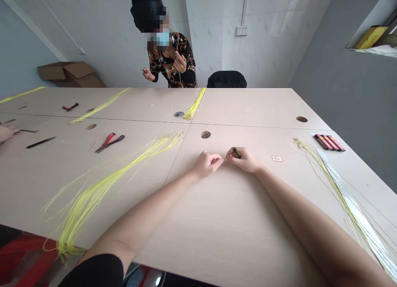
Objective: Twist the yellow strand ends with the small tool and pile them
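Observation:
My left hand (pixel 209 163) is closed in a pinch above the table, its fingertips almost meeting those of my right hand (pixel 244 160). What the left fingers hold is too small to make out; a tiny yellowish bit shows between the two hands. My right hand is closed round a short black pen-like tool with yellow marks (pixel 236 153). To the left lies a long bundle of thin yellow lines (pixel 124 170), with small metallic bits at its far end. Another bundle of pale yellow lines (pixel 336 192) stretches along a whitish strip on the right.
Red-and-black pliers (pixel 109 142) and a thin black tool (pixel 41 142) lie left. Several red-and-black cylinders (pixel 329 142) sit right, near a small label (pixel 277 158). A cable hole (pixel 206 134) lies ahead. A masked person (pixel 170 59) stands opposite; another person's hand (pixel 8 132) is far left.

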`<state>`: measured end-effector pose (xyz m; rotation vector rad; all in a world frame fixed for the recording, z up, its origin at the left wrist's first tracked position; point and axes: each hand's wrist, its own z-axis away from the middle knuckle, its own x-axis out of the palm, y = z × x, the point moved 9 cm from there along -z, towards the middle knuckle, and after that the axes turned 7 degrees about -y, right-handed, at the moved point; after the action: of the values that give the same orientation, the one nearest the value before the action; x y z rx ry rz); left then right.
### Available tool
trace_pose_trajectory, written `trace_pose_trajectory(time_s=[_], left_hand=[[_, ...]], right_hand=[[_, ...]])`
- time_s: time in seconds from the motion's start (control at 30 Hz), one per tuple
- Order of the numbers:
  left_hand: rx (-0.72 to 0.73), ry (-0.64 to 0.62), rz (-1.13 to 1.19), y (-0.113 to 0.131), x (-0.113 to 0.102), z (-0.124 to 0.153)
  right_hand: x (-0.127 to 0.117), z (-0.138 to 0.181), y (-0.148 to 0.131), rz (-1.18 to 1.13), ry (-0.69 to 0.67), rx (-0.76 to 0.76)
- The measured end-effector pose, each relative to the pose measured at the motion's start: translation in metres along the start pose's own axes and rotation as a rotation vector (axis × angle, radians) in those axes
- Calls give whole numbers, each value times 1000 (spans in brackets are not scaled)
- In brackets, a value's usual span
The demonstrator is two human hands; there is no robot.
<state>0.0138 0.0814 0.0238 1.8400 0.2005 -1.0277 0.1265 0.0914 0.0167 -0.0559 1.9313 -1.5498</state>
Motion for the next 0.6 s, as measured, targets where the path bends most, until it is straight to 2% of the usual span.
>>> trace_pose_trajectory(time_s=[0.37, 0.6], left_hand=[[25, 28, 98, -3, -2, 0], [29, 20, 82, -3, 0, 0]], right_hand=[[0, 3, 0, -50, 5, 26], [2, 2, 0, -49, -13, 8]])
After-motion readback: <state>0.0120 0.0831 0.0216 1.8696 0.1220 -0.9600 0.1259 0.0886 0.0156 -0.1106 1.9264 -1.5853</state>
